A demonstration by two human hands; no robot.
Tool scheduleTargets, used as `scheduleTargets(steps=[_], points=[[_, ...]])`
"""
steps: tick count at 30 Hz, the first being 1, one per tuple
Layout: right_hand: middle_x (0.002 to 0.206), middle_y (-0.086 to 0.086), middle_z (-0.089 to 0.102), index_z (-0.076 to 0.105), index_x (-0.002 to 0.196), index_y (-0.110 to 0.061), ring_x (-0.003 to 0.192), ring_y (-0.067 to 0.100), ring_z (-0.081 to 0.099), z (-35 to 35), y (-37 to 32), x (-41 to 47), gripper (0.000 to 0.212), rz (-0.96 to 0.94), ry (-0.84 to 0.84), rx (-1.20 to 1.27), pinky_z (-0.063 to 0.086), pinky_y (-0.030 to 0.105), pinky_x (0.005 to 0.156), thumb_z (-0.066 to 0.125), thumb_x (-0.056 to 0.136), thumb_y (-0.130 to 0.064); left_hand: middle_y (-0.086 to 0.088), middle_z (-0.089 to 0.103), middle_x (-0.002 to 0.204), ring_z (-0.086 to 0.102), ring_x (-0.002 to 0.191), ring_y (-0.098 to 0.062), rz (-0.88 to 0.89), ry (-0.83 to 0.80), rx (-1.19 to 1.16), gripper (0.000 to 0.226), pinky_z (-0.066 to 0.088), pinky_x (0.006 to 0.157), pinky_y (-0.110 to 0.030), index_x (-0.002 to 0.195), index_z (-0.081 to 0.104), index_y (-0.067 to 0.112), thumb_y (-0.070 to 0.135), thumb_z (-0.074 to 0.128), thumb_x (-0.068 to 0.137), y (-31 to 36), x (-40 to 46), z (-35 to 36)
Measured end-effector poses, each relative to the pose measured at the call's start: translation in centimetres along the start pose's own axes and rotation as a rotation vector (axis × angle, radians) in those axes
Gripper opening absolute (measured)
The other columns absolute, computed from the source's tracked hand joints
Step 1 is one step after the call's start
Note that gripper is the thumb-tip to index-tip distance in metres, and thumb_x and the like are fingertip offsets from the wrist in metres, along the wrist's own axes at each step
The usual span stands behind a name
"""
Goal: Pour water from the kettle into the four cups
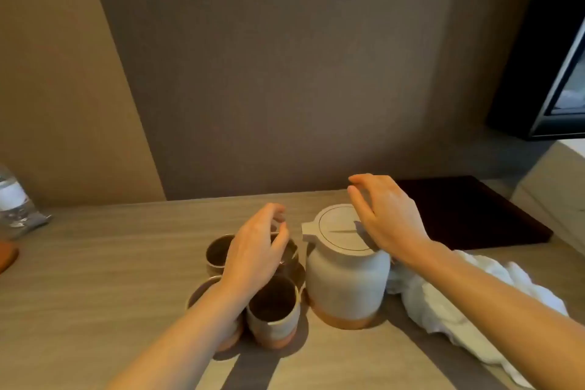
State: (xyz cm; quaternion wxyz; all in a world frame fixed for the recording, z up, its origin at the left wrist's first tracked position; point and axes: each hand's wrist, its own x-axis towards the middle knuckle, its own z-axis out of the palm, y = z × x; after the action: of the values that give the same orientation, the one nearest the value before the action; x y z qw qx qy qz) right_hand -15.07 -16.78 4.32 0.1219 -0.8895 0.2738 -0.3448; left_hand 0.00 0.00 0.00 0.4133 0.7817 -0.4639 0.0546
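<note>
Both hands loose and open, holding nothing: left hand (pixel 257 250) over the cups (pixel 273 310) at lower centre, right hand (pixel 384 215) above the kettle (pixel 343 282).

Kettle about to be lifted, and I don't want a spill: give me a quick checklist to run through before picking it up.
1. Kettle upright on the table: ok.
2. Lid seated flat: ok.
3. Right hand gripping the kettle: not ok, it hovers open above the lid.
4. Cups upright, mouths up: ok for the near cup and the far-left cup; the other two are partly hidden by the left hand.
5. Left hand out of the pouring path: not ok, it is over the cups.
6. Water in the kettle: cannot tell.
</note>
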Motion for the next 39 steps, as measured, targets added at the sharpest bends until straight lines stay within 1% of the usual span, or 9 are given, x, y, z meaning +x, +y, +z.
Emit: scheduleTargets(steps=[6, 9, 13, 15, 19, 26, 30, 34, 39], points=[[0.121, 0.000, 0.061, 0.055, 0.127, -0.021, 0.107, 0.016, 0.057, -1.5, 3.0, -3.7, 0.046, 0.133, -0.023, 0.019, 0.043, 0.031, 0.075, 0.037, 0.094, -0.049, 0.013, 0.056, 0.112, 0.052, 0.109, -0.007, -0.198, -0.051, -0.223, 0.023, 0.039, 0.078, -0.016, 0.119, 0.045, 0.036, 0.041, 0.045, 0.097, 2.4, -3.3, 1.7], [0.125, 0.004, 0.059, 0.054, 0.128, -0.017, 0.110, 0.018, 0.055, -1.4, 4.7, -4.3, 0.046, 0.217, -0.021, 0.128, 0.042, 0.029, 0.082, 0.041, 0.094, -0.045, 0.011, 0.053, 0.122, 0.047, 0.112, -0.008, -0.363, -0.066, -0.408, 0.038, 0.035, 0.075, -0.014, 0.129, 0.041, 0.034, 0.049, 0.045, 0.094, 3.5, -3.9, 3.0], [0.132, 0.009, 0.055, 0.047, 0.135, -0.013, 0.116, 0.020, 0.051, -0.4, 5.8, -5.1, 0.050, 0.383, -0.014, 0.362, 0.039, 0.028, 0.089, 0.048, 0.094, -0.042, 0.007, 0.045, 0.136, 0.041, 0.124, -0.017, -0.556, -0.045, -0.619, 0.060, 0.038, 0.096, -0.033, 0.141, 0.031, 0.030, 0.058, 0.046, 0.090, 5.2, -4.3, 4.7], [0.130, 0.007, 0.056, 0.045, 0.136, -0.014, 0.108, 0.015, 0.049, 0.2, 6.1, -5.4, 0.052, 0.447, -0.028, 0.463, 0.037, 0.027, 0.084, 0.049, 0.093, -0.043, 0.003, 0.044, 0.140, 0.040, 0.128, -0.021, -0.620, -0.054, -0.639, 0.065, 0.036, 0.095, -0.034, 0.143, 0.030, 0.025, 0.059, 0.045, 0.090, 5.8, -4.0, 5.3], [0.124, 0.003, 0.056, 0.047, 0.132, -0.014, 0.104, 0.015, 0.053, 0.6, 7.0, -4.6, 0.055, 0.592, -0.030, 0.631, 0.040, 0.030, 0.084, 0.046, 0.092, -0.051, 0.001, 0.039, 0.147, 0.034, 0.134, -0.024, -0.678, -0.090, -0.672, 0.073, 0.033, 0.099, -0.037, 0.147, 0.028, 0.023, 0.063, 0.043, 0.088, 6.6, -3.6, 6.1], [0.109, 0.022, 0.067, 0.057, 0.117, -0.002, 0.099, 0.032, 0.065, 1.9, 8.3, -3.9, 0.062, 0.673, -0.107, 1.012, 0.048, 0.046, 0.094, 0.048, 0.089, -0.057, 0.006, 0.033, 0.150, 0.031, 0.136, -0.021, -0.661, -0.064, -0.705, 0.072, 0.028, 0.105, -0.039, 0.147, 0.023, 0.027, 0.061, 0.046, 0.089, 7.1, -3.5, 7.8], [0.089, 0.024, 0.067, 0.064, 0.087, 0.006, 0.084, 0.029, 0.063, 2.6, 8.4, -4.0, 0.068, 0.616, -0.075, 0.985, 0.049, 0.037, 0.080, 0.044, 0.088, -0.059, 0.009, 0.033, 0.150, 0.030, 0.136, -0.019, -0.655, -0.057, -0.751, 0.072, 0.026, 0.110, -0.041, 0.149, 0.021, 0.031, 0.060, 0.047, 0.088, 6.8, -3.3, 8.2], [0.079, 0.017, 0.053, 0.061, 0.082, -0.005, 0.061, 0.020, 0.046, 2.5, 8.3, -4.0, 0.053, 0.583, -0.056, 1.035, 0.038, 0.026, 0.055, 0.054, 0.080, -0.057, 0.010, 0.035, 0.148, 0.032, 0.134, -0.018, -0.672, -0.055, -0.775, 0.069, 0.027, 0.109, -0.041, 0.147, 0.023, 0.033, 0.058, 0.049, 0.088, 6.5, -3.3, 8.3], [0.067, 0.013, 0.049, 0.058, 0.063, -0.009, 0.056, 0.020, 0.042, 2.7, 8.5, -4.6, 0.043, 0.606, 0.001, 1.096, 0.036, 0.026, 0.052, 0.063, 0.071, -0.050, 0.011, 0.038, 0.145, 0.034, 0.129, -0.016, -0.713, -0.053, -0.785, 0.067, 0.030, 0.101, -0.036, 0.146, 0.025, 0.033, 0.057, 0.050, 0.088, 6.3, -3.3, 8.3]])
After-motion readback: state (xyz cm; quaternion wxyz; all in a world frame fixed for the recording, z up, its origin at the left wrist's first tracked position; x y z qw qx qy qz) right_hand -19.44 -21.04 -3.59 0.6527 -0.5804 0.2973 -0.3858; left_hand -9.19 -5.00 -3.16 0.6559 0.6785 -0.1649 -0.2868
